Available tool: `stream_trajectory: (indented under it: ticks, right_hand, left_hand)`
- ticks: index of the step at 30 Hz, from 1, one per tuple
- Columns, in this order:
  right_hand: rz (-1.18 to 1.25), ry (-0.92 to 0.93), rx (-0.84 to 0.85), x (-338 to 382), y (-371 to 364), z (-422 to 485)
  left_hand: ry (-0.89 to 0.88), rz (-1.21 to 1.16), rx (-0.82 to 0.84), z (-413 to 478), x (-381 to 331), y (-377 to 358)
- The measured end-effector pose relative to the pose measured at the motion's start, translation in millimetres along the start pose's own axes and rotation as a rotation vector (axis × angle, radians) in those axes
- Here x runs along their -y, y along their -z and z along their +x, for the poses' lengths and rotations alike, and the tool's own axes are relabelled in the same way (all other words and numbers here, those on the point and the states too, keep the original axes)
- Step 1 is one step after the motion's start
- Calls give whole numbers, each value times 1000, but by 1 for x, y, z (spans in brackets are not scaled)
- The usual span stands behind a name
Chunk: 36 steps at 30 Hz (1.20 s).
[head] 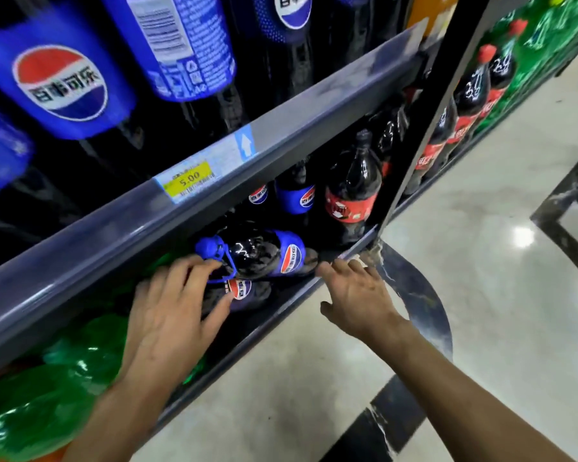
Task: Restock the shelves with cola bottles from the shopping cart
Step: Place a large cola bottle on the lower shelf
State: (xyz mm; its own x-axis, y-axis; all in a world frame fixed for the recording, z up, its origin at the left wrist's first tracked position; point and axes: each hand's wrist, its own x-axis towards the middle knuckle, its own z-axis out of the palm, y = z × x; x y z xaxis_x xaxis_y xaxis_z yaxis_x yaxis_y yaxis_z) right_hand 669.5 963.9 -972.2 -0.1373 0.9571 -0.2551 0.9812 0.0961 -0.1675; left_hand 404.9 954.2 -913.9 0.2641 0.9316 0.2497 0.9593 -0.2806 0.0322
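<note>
A large cola bottle (261,253) with a blue cap and blue label lies tilted on the bottom shelf, its cap pointing left. A second blue-label bottle (247,291) lies under it. My left hand (171,311) reaches into the shelf with spread fingers, the fingertips touching the top bottle's blue neck strap. My right hand (354,295) hovers open at the shelf's front lip (291,301), just right of the bottles, holding nothing. More blue-label bottles (294,191) and a red-label cola bottle (352,188) stand upright deeper on the same shelf.
The upper shelf rail (214,181) with a yellow price tag hangs above my hands; big blue-label bottles (60,81) stand on it. Green bottles (64,378) fill the bottom shelf at left. Red-label bottles (464,105) line the neighbouring unit. Shiny floor lies right.
</note>
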Motion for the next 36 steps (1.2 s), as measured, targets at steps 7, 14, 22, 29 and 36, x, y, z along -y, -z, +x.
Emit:
stream_trajectory:
  ticks: [7,14,22,29,36]
  right_hand:
    - [96,-36,3,-7,-13,19]
    - [578,-24,-12,3,-52,49]
    - [857,24,-85,5,-72,81]
    - [1005,-20,-240,-3,-81,94]
    - [1155,-36,-319,-16,-84,95]
  left_hand:
    - [256,74,249,37,3,-1]
    - [297,-186,351,55,20,-9]
    - [280,-350,368,57,23,-2]
    - [294,-593,268,75,-8,-10]
    - [348,-1020,94,97,-45,-27]
